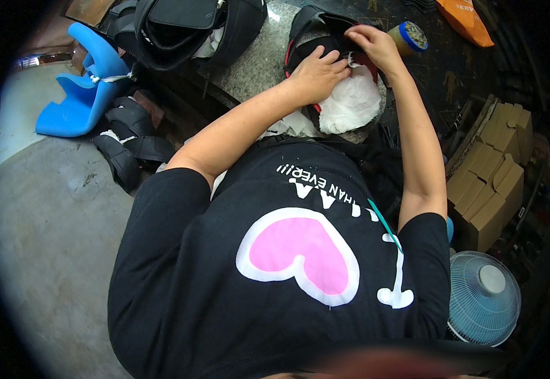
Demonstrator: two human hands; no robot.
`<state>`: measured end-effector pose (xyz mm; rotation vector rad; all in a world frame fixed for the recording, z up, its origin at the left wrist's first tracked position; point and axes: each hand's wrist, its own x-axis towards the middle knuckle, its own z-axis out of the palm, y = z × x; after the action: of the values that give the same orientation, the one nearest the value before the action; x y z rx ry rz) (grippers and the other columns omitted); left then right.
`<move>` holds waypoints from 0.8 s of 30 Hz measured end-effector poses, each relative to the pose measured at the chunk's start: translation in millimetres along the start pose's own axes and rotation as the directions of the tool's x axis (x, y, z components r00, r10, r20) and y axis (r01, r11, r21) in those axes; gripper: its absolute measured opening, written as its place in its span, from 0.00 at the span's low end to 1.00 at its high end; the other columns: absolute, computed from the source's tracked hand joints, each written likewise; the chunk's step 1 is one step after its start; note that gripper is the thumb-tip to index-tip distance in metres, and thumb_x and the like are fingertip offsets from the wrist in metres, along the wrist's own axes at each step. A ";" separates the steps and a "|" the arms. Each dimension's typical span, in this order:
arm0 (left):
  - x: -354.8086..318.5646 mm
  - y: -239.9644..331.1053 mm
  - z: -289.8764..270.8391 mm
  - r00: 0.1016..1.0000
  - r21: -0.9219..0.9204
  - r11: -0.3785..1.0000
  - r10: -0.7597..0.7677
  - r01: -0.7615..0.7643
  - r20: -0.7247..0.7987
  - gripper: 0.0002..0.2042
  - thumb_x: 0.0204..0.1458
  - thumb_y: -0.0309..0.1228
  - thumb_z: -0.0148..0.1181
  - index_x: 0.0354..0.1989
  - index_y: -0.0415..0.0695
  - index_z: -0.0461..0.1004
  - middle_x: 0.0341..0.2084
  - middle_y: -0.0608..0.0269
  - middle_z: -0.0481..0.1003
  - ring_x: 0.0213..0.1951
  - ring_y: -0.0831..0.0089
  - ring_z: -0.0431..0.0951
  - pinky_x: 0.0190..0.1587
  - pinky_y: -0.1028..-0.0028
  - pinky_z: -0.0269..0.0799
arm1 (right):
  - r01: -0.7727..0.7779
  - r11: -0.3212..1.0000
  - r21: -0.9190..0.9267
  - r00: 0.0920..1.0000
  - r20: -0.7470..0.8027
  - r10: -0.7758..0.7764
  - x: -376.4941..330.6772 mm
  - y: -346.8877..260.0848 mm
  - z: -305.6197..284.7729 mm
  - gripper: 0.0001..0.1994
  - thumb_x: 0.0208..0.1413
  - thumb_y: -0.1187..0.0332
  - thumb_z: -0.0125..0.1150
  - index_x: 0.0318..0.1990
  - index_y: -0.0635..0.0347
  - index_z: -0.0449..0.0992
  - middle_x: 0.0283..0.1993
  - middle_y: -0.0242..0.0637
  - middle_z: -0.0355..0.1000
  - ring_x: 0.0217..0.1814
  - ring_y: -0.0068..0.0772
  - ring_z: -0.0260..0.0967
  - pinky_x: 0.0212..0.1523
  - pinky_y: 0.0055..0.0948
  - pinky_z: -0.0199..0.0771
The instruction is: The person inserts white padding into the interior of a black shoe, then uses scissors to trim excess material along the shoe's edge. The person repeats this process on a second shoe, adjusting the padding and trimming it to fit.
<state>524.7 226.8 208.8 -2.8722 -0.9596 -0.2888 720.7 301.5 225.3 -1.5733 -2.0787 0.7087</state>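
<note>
A black shoe upper with red lining [316,28] is seen lying at the far edge of the speckled grey stone surface [256,63], stuffed with crumpled white tissue paper [351,104] that spills toward the near edge. The left hand [318,74] is laid flat, fingers spread, pressed onto the paper and the shoe's red edge. The right hand [373,43] is pinched closed on the shoe's upper rim, just beside the left. A round tin with a blue rim [412,36] is set just beyond the right hand. More black shoe uppers [180,28] are piled at the surface's left end. Blue plastic shoe forms [85,82] lie on the floor to the left; brown cardboard boxes [493,177] and a pale blue fan [483,297] are placed to the right.
</note>
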 end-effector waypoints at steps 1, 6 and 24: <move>0.1 -0.7 -0.2 1.000 0.008 1.000 0.009 -0.010 0.009 0.22 0.49 0.31 0.54 0.55 0.52 0.73 0.54 0.74 0.71 0.52 0.70 0.68 0.53 0.67 0.62 | 0.025 0.993 0.114 0.992 -0.123 -0.011 -9.1 -1.2 -5.8 0.09 0.54 0.62 0.60 0.38 0.56 0.80 0.33 0.37 0.77 0.36 0.30 0.74 0.40 0.29 0.72; 8.4 -14.3 -0.8 0.982 -0.170 0.985 0.034 -0.002 0.188 0.24 0.45 0.30 0.57 0.55 0.53 0.73 0.55 0.73 0.71 0.53 0.69 0.69 0.53 0.68 0.65 | -0.103 0.987 0.125 0.995 0.012 0.103 -50.1 -10.5 -15.8 0.10 0.49 0.64 0.63 0.35 0.60 0.79 0.30 0.38 0.77 0.32 0.33 0.75 0.37 0.32 0.74; 69.9 -33.5 29.4 0.948 -0.304 0.899 -0.284 0.316 0.144 0.10 0.44 0.33 0.64 0.35 0.47 0.81 0.29 0.54 0.80 0.36 0.57 0.81 0.40 0.61 0.76 | -0.103 0.994 -0.034 0.966 -0.241 0.092 -66.6 16.0 33.7 0.10 0.47 0.63 0.67 0.32 0.61 0.79 0.34 0.44 0.70 0.40 0.49 0.69 0.42 0.43 0.69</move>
<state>563.6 298.9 195.9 -3.0393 -1.5127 -0.3660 728.9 236.2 186.6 -1.7054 -1.8652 0.4787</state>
